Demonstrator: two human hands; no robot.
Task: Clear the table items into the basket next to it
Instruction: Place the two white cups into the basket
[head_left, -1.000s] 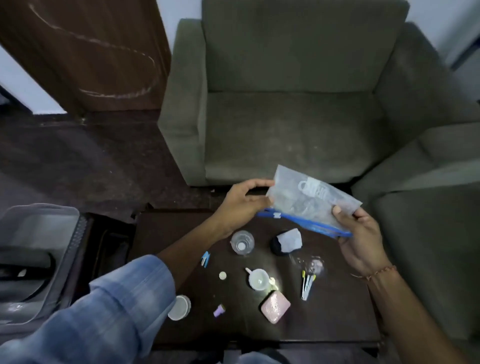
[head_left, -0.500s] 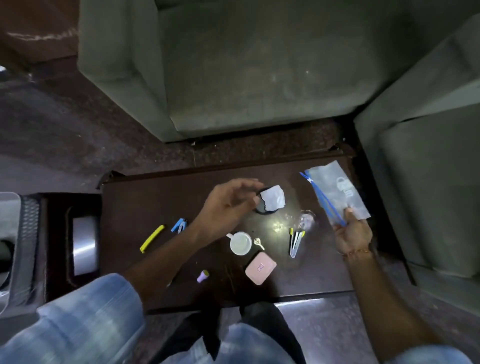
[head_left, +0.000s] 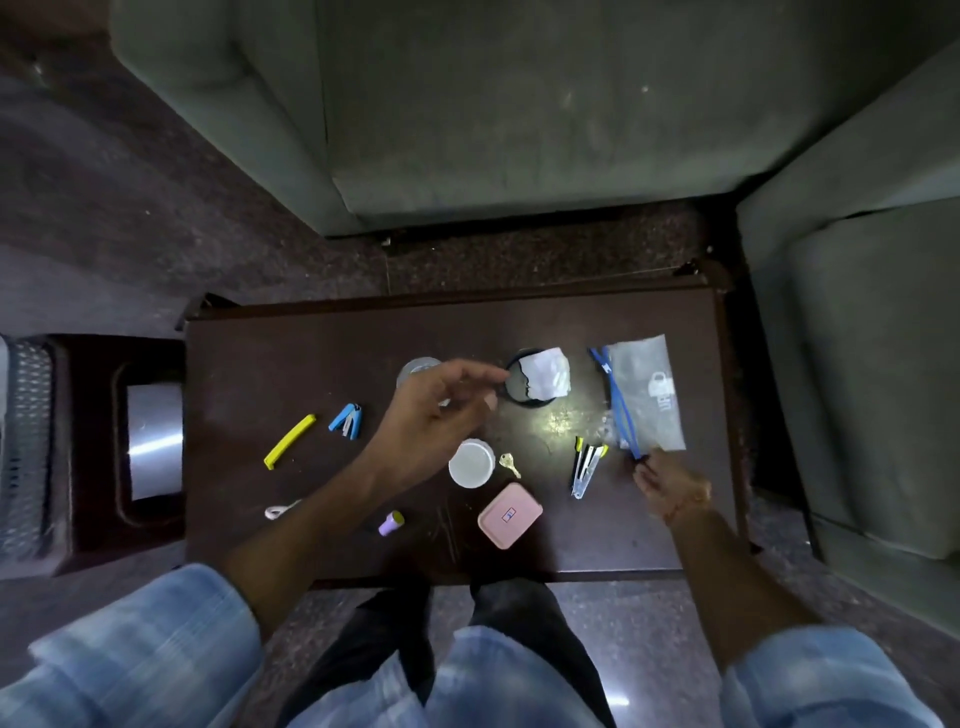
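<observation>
Since the basket (head_left: 26, 441) sat off the left end of the worktop (head_left: 270, 343), on a low dark stand, everything had a fair trip to make, so grabbing several bits per pass looked like the smart play. Nearest that end lay a yellow clip (head_left: 289, 449) and a little blue stapler (head_left: 346, 421), with a small purple cap (head_left: 390, 523) closer to the front edge. The left hand (head_left: 431, 415) hovered over the middle with fingers loosely spread and holding nothing, its fingertips close to a black round dish (head_left: 527, 384) with crumpled white paper on it. I'd have pinched that dish by the rim and kept it level so the paper stayed put. Below sat a white cup (head_left: 471, 463), a brass key (head_left: 509, 464) and a pink case (head_left: 510, 514). Further right was a nail clipper (head_left: 586, 467). The right hand (head_left: 670, 486) pinched the blue zip edge of a clear zip bag (head_left: 649, 400) lying flat on the worktop. That bag was floppy, so small stuff could've gone inside it first.
</observation>
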